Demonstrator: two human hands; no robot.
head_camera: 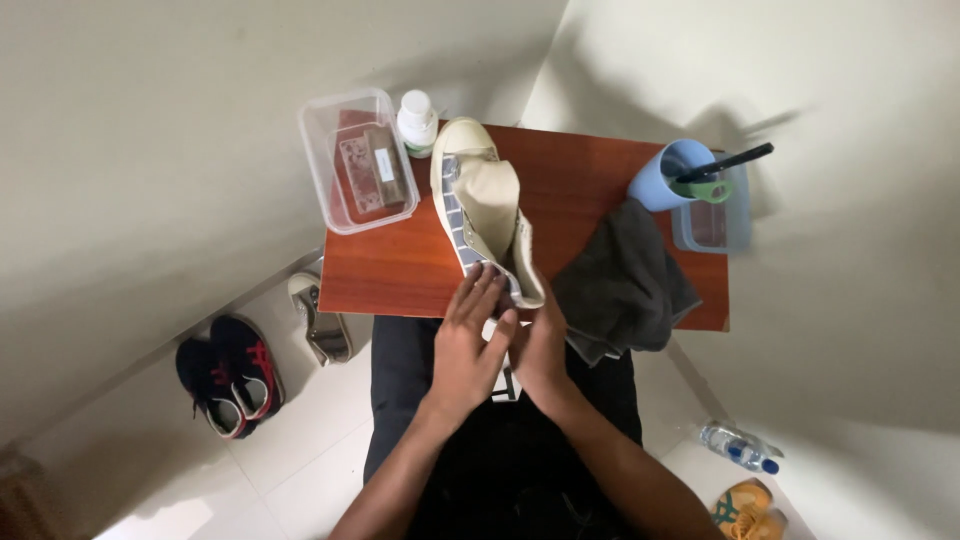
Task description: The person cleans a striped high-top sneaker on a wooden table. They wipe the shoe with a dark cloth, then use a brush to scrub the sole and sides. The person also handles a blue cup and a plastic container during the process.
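Left hand [470, 345] lies flat on a cream high-top shoe [485, 205]; right hand [540, 350] grip closes on its heel, at the red-brown surface's [400, 265] near edge. Right of the grip: grey cloth [625, 285], blue cup [665, 180]. Beyond-left: clear box [355, 160], white bottle [417, 120]. Below: tiled floor [290, 440], dark sneakers [230, 375].

Plain off-white walls [150, 150] meet in a corner [555, 45] behind a small reddish-brown wooden table [580, 180], and soft shadows fall across them. Below, a pale glossy tiled floor [290, 450] catches a bright patch of light at lower left. A pair of black sneakers with red trim [232, 375] sits by the left wall, and a clear plastic water bottle [738, 447] lies at lower right.
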